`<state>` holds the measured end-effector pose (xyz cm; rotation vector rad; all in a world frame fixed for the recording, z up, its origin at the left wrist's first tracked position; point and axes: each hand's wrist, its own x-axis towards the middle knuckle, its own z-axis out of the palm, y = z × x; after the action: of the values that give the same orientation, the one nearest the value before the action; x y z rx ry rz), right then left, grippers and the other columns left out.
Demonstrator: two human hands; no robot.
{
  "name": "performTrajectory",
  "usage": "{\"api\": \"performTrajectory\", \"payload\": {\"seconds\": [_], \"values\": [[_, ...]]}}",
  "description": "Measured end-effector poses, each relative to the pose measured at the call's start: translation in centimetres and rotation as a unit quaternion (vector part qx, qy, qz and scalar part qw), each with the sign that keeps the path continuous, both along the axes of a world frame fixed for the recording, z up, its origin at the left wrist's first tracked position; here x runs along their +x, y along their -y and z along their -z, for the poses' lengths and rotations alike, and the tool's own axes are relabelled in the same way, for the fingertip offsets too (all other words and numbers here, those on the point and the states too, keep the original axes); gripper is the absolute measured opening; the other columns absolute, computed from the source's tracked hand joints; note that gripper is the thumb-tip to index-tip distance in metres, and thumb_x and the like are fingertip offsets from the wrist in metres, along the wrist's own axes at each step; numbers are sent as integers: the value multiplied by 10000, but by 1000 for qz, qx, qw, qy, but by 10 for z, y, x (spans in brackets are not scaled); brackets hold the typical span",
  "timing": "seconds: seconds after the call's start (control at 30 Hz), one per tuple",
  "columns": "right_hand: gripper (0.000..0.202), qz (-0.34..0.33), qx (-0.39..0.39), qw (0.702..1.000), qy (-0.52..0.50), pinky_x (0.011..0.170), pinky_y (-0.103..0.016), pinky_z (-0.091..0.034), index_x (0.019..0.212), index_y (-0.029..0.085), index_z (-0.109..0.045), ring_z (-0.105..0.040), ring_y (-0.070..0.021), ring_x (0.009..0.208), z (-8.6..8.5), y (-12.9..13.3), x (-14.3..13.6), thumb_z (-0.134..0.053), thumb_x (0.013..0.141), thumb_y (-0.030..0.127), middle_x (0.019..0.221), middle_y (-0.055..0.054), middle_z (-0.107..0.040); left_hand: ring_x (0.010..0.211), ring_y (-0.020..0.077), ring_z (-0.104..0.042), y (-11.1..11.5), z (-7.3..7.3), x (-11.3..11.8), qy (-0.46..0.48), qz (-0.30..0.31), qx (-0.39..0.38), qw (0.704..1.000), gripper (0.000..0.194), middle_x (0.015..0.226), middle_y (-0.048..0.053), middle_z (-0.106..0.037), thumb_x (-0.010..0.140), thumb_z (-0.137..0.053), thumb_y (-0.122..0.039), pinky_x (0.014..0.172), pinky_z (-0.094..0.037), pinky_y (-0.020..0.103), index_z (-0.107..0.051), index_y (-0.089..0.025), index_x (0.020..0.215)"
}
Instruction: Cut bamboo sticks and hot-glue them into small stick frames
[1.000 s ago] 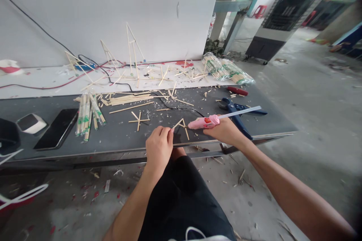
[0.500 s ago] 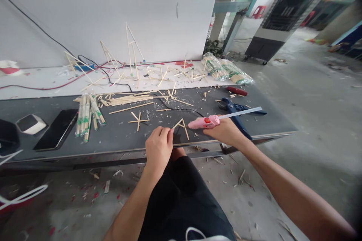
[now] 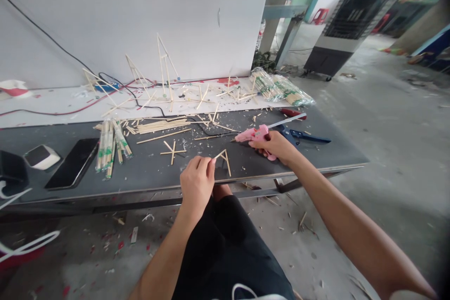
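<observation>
My left hand (image 3: pixel 197 179) pinches one end of a small A-shaped frame of wooden sticks (image 3: pixel 228 164) near the table's front edge. My right hand (image 3: pixel 279 146) is wrapped round the handle of a pink hot glue gun (image 3: pixel 253 134), its nozzle pointing left, above and to the right of the frame and apart from it. A long translucent glue stick (image 3: pixel 286 121) juts from the gun's back. Left of the frame, several short sticks joined as a star (image 3: pixel 172 152) lie on the dark table (image 3: pixel 140 168).
Loose sticks (image 3: pixel 160 125) and wrapped stick bundles (image 3: pixel 108 143) lie on the table, with a phone (image 3: pixel 72 163) further left. Blue cutters (image 3: pixel 311 137) and a red-handled tool (image 3: pixel 292 113) are at right. Stick frames (image 3: pixel 165 63) lean at the wall; a black cord (image 3: pixel 207 132) crosses the tabletop.
My right hand has drawn the glue gun up and away from the A-shaped frame and turned it, so its handle now shows. My left hand stays nearly in place, still pinching the frame.
</observation>
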<state>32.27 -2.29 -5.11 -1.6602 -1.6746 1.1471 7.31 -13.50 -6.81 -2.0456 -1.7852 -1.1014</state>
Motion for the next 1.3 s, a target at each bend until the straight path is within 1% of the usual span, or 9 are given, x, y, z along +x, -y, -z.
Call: {"api": "performTrajectory", "payload": {"seconds": [0.27,0.43,0.67,0.73,0.83,0.93,1.03,1.17,1.3], "values": [[423,7,82,983,164,440,-223,-405,637,159,-624,-562,-123,437,-8,0,-3,-687,791,548,578,-60,-665,727,150,-601,-15,-13,6,6,61,24,998,206,767,39,-648,985,-548,-274,677,-427,256,-642,-187,825],[449,30,22,999,-2,437,-223,-442,711,140,-664,-566,-127,453,-5,0,-3,-702,793,580,575,-57,-654,739,152,-603,-19,-15,12,2,84,32,996,209,770,39,-650,980,-556,-270,675,-426,260,-639,-190,806],[333,42,-35,973,-224,516,-206,-472,737,121,-668,-577,-107,559,-8,-38,6,-818,719,417,694,-68,-681,710,157,-588,-1,-2,4,8,29,7,1000,182,743,36,-637,968,-562,-252,680,-424,267,-647,-190,820],[320,42,-33,985,-167,534,-220,-463,716,119,-672,-591,-121,570,-9,-49,6,-768,767,420,685,-76,-687,706,164,-587,4,2,2,-3,4,-7,1000,186,731,32,-631,964,-562,-252,673,-421,274,-650,-195,811],[381,58,18,997,44,577,-266,-456,716,128,-703,-623,-176,594,-10,-50,1,-654,848,482,633,-87,-680,725,182,-597,10,4,0,-16,-10,-36,999,175,737,35,-635,950,-576,-249,665,-426,286,-656,-204,801],[389,87,182,947,250,718,-331,-469,826,123,-752,-665,-267,797,-13,-28,-11,-581,895,466,773,-146,-715,756,193,-610,11,3,-1,-2,8,-47,999,136,774,42,-649,939,-585,-234,680,-451,295,-669,-207,836],[321,88,337,897,271,847,-364,-451,1055,132,-750,-630,-288,993,-11,12,-28,-534,931,335,1052,-171,-705,820,197,-623,2,-1,-4,10,54,-46,997,114,847,53,-663,938,-577,-202,718,-480,299,-687,-206,910],[244,-69,278,945,158,698,-279,-453,1040,196,-773,-626,-180,729,3,61,-52,-589,914,297,847,-70,-698,897,209,-609,-20,-5,-5,-17,125,-73,989,139,887,66,-642,934,-578,-187,747,-503,309,-714,-207,956],[204,-66,248,956,141,675,-265,-437,1006,235,-784,-625,-170,717,17,78,-66,-615,894,254,834,-51,-690,916,207,-593,-37,-6,-2,-30,177,-90,980,147,904,72,-627,922,-592,-177,756,-515,312,-734,-200,953]]}}
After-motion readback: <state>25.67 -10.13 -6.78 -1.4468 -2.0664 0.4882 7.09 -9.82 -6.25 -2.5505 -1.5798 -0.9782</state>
